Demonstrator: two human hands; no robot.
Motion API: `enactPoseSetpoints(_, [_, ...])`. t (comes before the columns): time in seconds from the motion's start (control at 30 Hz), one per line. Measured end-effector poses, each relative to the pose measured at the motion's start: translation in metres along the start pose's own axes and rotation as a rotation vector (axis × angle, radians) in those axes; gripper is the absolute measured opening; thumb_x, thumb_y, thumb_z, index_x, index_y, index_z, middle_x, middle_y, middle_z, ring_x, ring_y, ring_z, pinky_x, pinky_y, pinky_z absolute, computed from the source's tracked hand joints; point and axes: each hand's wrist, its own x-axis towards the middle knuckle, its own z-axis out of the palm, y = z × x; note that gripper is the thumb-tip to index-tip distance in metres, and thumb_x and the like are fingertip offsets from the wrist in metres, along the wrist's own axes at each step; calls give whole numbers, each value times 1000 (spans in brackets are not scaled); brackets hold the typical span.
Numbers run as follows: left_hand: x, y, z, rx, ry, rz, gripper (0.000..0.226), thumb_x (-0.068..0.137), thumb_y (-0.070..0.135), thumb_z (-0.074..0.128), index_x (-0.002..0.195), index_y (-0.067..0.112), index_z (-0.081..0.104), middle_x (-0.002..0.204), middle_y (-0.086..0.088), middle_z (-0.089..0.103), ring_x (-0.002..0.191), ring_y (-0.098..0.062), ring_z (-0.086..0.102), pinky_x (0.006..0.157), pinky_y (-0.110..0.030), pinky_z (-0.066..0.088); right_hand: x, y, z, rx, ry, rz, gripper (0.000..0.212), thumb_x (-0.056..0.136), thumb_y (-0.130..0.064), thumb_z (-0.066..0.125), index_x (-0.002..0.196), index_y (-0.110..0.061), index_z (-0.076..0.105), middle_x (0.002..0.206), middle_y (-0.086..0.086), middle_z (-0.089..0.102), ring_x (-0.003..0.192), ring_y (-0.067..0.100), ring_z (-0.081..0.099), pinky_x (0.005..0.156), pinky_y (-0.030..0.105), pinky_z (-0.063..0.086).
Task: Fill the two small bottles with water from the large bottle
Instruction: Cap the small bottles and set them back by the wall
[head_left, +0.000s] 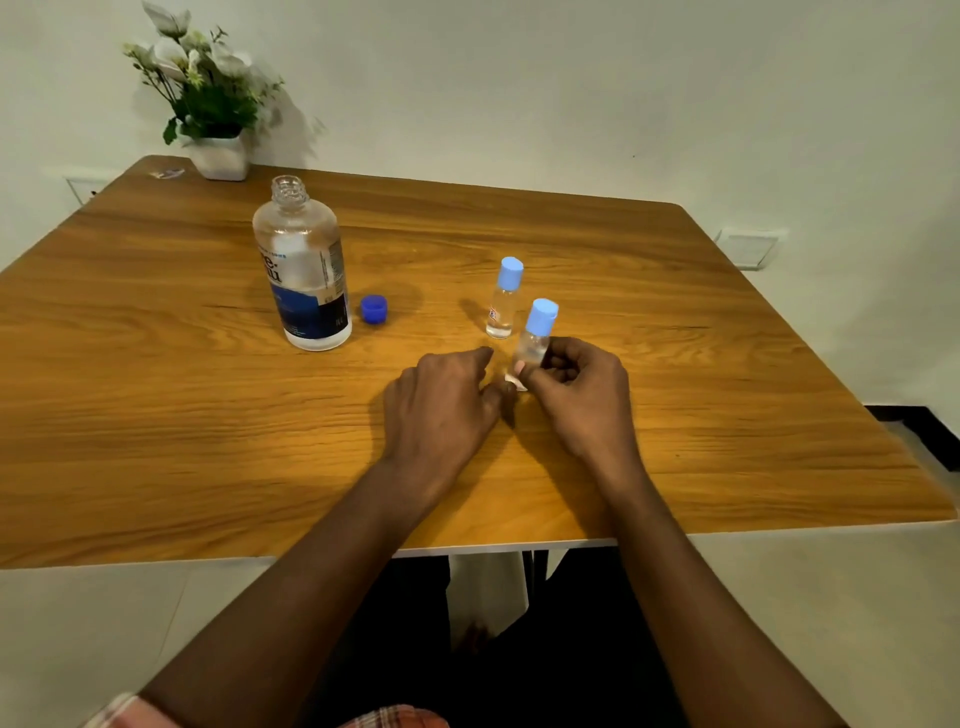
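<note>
The large clear bottle with a blue label stands uncapped on the wooden table, left of centre. Its dark blue cap lies just to its right. One small clear bottle with a light blue cap stands upright on the table. My right hand grips the second small bottle, also capped light blue and tilted slightly right, near the table surface. My left hand rests beside it with fingers loosely curled, fingertips near the bottle's base, holding nothing that I can see.
A white pot of white flowers stands at the table's far left corner, with a small wrapper beside it. A wall runs behind the table. Wall sockets sit at the right.
</note>
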Motion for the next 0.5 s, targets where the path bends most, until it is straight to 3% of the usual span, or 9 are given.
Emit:
enactPoseSetpoints(0.07, [10, 2, 3, -5, -9, -24, 33, 88, 46, 62, 114, 26, 65, 101, -2, 73, 97, -31, 65, 70, -36, 47, 12, 3, -3, -10, 49, 9, 18, 79, -22, 75, 95, -15, 74, 78, -11, 72, 63, -7, 62, 56, 8, 42])
enactPoseSetpoints(0.27, [38, 2, 11, 21, 6, -91, 32, 89, 41, 63, 115, 23, 65, 104, -3, 72, 99, -31, 65, 71, -36, 46, 42, 10, -2, -98, 91, 25, 20, 80, -24, 73, 99, -15, 73, 85, -9, 72, 72, -3, 63, 59, 10, 41])
enactPoseSetpoints(0.5, [51, 3, 18, 18, 8, -118, 25, 87, 36, 64, 107, 22, 67, 105, -4, 71, 97, -33, 65, 67, -33, 38, 53, 14, 3, -129, 112, 20, 24, 82, -26, 72, 105, -17, 72, 96, -6, 73, 85, 5, 66, 74, 25, 53])
